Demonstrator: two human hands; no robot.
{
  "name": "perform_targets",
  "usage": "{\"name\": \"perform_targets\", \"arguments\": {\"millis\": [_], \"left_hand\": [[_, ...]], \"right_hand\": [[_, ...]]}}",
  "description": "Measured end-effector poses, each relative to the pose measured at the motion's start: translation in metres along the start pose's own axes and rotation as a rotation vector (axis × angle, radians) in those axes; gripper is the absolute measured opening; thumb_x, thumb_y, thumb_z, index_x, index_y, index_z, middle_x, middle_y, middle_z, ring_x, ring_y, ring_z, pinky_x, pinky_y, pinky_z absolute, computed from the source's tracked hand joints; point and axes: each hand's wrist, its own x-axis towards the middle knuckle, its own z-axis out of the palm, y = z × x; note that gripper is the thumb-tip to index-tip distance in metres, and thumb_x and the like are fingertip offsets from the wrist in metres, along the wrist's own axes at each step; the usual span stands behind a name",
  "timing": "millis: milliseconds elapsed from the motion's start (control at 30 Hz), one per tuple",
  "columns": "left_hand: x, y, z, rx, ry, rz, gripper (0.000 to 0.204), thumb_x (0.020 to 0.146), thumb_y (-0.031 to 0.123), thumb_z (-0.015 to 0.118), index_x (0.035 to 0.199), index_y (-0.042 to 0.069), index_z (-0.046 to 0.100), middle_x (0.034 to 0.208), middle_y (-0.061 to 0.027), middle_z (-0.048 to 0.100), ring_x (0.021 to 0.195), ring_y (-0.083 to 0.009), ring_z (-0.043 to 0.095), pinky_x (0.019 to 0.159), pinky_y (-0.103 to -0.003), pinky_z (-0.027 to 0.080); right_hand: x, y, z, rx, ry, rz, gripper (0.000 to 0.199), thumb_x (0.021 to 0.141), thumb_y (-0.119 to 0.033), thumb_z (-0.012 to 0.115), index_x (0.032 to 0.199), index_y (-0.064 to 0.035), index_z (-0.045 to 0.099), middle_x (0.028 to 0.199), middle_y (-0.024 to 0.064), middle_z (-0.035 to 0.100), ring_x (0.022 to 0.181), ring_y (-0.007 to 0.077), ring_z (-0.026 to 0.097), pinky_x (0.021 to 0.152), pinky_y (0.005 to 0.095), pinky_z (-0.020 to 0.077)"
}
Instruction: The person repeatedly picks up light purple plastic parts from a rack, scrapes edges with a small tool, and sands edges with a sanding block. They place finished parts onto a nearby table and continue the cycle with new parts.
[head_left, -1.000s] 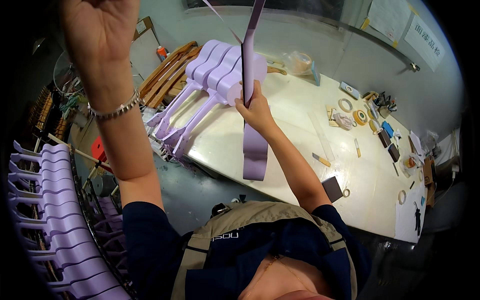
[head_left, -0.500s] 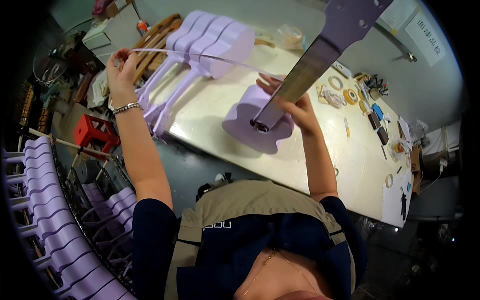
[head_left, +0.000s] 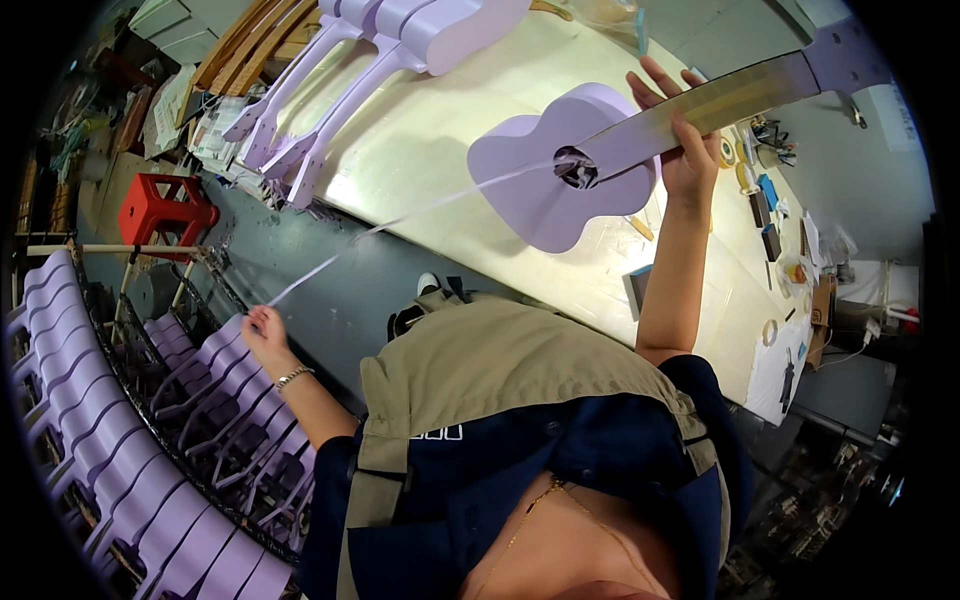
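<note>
A lilac ukulele (head_left: pixel 515 195) is held tilted above the white table, its front toward me and its neck pointing to the upper right. The neck's front is yellowish, and pale material shows inside the round sound hole. My right hand (head_left: pixel 690 160) grips the neck, thumb across the front and several fingers reaching past the far edge. Low on the left, my left hand (head_left: pixel 268 338) pinches one end of a long, thin, pale lilac strip (head_left: pixel 480 188). The strip stretches across to the ukulele, meeting it by the sound hole.
Several lilac ukuleles (head_left: pixel 455 40) lie together on the far left of the white table (head_left: pixel 400 160). More lilac bodies (head_left: pixel 90 400) hang in a rack at lower left. A red stool (head_left: pixel 165 215) stands behind it. Tape rolls and small tools line the table's right side.
My left hand has swept down and toward me, drawing the strip along. The ukulele has turned in my right hand, its neck swinging down to the right.
</note>
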Motion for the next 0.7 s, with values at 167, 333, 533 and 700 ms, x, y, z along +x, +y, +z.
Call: {"name": "perform_targets", "arguments": {"millis": [167,333,533,700], "left_hand": [[-0.038,0.064,-0.077,0.045,0.246,0.376,0.007,0.076,-0.002,0.058,0.08,0.002,0.053,0.077,-0.0081,0.058,0.072,-0.02,0.057,0.073,-0.034,0.051],[-0.021,0.049,-0.019,1.03,-0.042,1.191,0.028,0.083,0.0,0.061,0.109,-0.006,0.055,0.086,-0.0114,0.063,0.074,-0.0176,0.063,0.07,-0.025,0.055],[0.057,-0.013,0.079,1.342,-0.365,0.988,0.019,0.082,-0.001,0.061,0.1,-0.008,0.059,0.091,-0.0159,0.064,0.081,-0.0215,0.065,0.073,-0.03,0.056],[0.145,-0.091,0.109,1.45,-0.4,1.064,0.01,0.079,0.001,0.066,0.086,-0.006,0.063,0.082,-0.0101,0.064,0.072,-0.0171,0.064,0.062,-0.025,0.055]], "right_hand": [[0.013,0.023,0.018,-0.044,0.113,-0.033,0.047,0.084,-0.005,0.05,0.127,0.004,0.031,0.121,0.0286,0.049,0.113,0.0398,0.052,0.097,0.0414,0.0407],[0.005,0.025,-0.013,-0.214,0.081,-0.023,0.057,0.091,-0.019,0.054,0.136,0.0035,0.027,0.124,0.0192,0.05,0.112,0.0291,0.052,0.1,0.0379,0.0383],[-0.018,0.029,0.039,-0.689,0.437,-0.011,0.043,0.095,-0.024,0.049,0.127,0.0049,0.042,0.11,0.0166,0.059,0.098,0.0199,0.058,0.091,0.0306,0.0427],[-0.027,0.026,0.069,-0.734,0.541,0.007,0.042,0.097,-0.028,0.045,0.124,0.004,0.044,0.106,0.0149,0.061,0.1,0.0186,0.056,0.09,0.0311,0.0433]]}}
